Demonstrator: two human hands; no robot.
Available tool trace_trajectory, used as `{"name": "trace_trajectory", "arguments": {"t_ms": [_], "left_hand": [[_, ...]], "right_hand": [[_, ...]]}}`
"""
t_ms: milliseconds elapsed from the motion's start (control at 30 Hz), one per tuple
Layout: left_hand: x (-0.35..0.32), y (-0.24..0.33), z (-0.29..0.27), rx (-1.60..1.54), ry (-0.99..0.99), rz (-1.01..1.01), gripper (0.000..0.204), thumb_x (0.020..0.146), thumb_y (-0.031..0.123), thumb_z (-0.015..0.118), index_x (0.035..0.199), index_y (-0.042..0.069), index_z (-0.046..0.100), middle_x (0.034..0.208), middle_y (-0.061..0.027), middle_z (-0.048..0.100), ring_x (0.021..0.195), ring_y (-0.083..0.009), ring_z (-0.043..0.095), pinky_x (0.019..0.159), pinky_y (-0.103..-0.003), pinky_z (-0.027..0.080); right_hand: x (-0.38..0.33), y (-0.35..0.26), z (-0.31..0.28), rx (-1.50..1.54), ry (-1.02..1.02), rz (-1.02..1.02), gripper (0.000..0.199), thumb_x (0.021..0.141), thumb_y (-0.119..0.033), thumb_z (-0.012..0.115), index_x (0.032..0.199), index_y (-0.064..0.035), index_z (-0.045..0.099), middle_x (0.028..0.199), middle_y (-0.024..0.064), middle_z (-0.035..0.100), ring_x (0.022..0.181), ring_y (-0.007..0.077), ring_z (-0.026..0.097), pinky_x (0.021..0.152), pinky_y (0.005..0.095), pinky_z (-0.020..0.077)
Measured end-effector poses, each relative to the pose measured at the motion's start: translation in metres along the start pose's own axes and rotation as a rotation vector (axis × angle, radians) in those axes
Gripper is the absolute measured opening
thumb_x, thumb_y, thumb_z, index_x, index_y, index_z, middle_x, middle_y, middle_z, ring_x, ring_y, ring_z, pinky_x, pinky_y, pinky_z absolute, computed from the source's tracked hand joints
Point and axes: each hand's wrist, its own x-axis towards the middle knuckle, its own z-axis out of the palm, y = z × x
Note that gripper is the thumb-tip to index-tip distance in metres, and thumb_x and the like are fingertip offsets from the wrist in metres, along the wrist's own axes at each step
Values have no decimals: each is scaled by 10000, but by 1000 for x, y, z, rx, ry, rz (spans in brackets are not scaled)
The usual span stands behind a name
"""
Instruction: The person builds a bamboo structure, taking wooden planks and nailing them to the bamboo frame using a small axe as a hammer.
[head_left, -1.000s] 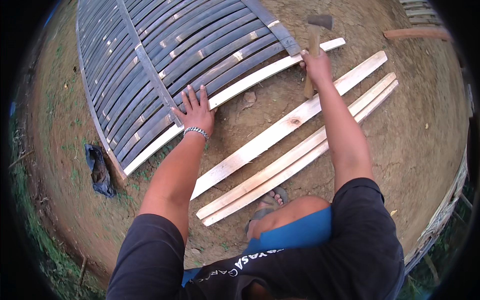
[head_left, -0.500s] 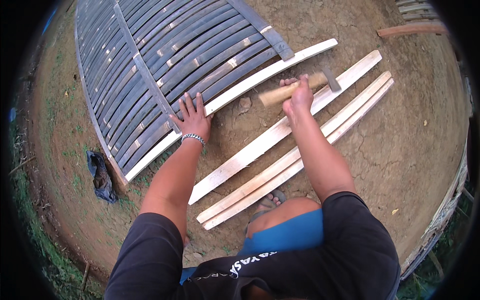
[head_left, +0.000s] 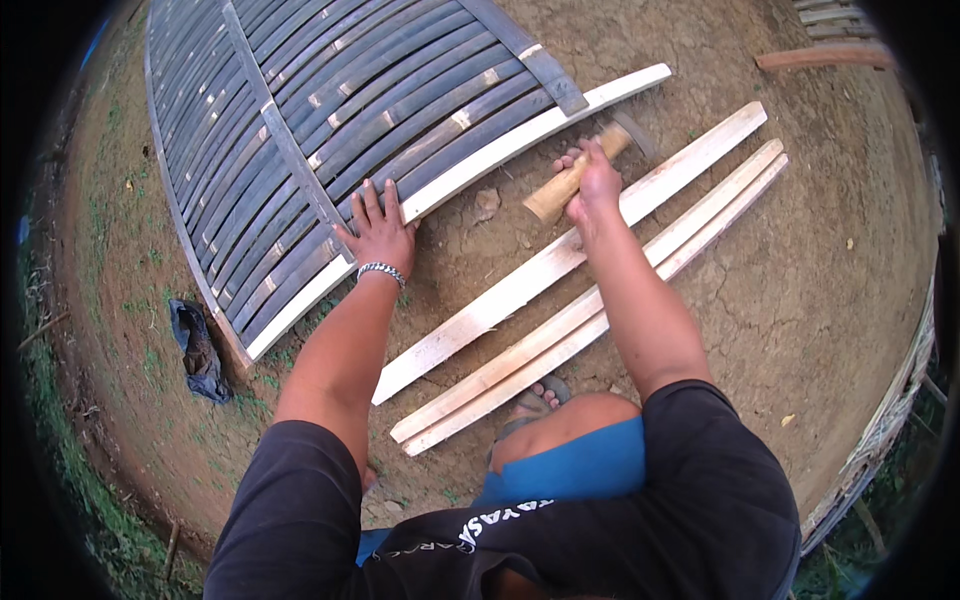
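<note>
My left hand [head_left: 379, 232] lies flat with spread fingers on the lower edge of a large panel of dark bamboo slats [head_left: 330, 110], beside the pale wooden batten [head_left: 520, 135] that runs along that edge. My right hand [head_left: 592, 185] grips a hammer with a thick wooden handle [head_left: 562, 187]; its dark head [head_left: 634, 132] is up near the batten. Under my right forearm a pale plank [head_left: 500, 300] lies on the bare earth. Two more pale strips [head_left: 560, 340] lie side by side just below it.
A dark crumpled cloth [head_left: 197, 350] lies on the ground at the panel's left corner. My sandalled foot [head_left: 535, 400] touches the near strips. Reddish wood pieces [head_left: 820, 57] lie at the upper right. A woven fence [head_left: 880, 430] borders the right edge. A small stone [head_left: 487, 203] sits between my hands.
My right hand has drawn the hammer back from the batten's far end, then raised it again toward the batten. My left hand stayed pressed on the panel edge.
</note>
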Motion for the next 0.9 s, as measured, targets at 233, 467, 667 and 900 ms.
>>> {"name": "trace_trajectory", "arguments": {"t_ms": [233, 467, 667, 900], "left_hand": [[1, 0, -3, -17, -10, -4, 830, 978, 431, 605, 1631, 238, 130, 1706, -100, 72, 1561, -352, 104, 1135, -753, 138], [0, 1, -3, 3, 20, 18, 815, 983, 404, 603, 1630, 231, 139, 1710, -106, 55, 1566, -358, 87, 1136, -766, 138], [-1, 5, -6, -17, 46, 50, 806, 979, 405, 608, 1629, 226, 164, 1708, -103, 93, 1567, -359, 97, 1150, -751, 151], [-8, -19, -15, -170, -7, 80, 1026, 891, 513, 706, 1625, 102, 119, 1705, -143, 81, 1569, -346, 94, 1203, -656, 165]], "right_hand": [[13, -3, -4, 36, -47, 56, 226, 1060, -275, 545, 1009, -62, 488, 816, 64, 513, 675, 171, 521, 633, 338, 527], [17, -9, -22, -42, -103, 124, 204, 1061, -258, 538, 1037, -67, 470, 812, 53, 499, 652, 157, 495, 595, 338, 508], [20, -6, 0, 51, -151, 169, 214, 1057, -257, 557, 995, -63, 489, 792, 54, 497, 634, 157, 483, 599, 326, 498], [28, -6, -16, -25, -196, 214, 223, 1051, -287, 578, 1011, -76, 516, 763, 43, 511, 644, 146, 510, 602, 314, 503]]}}
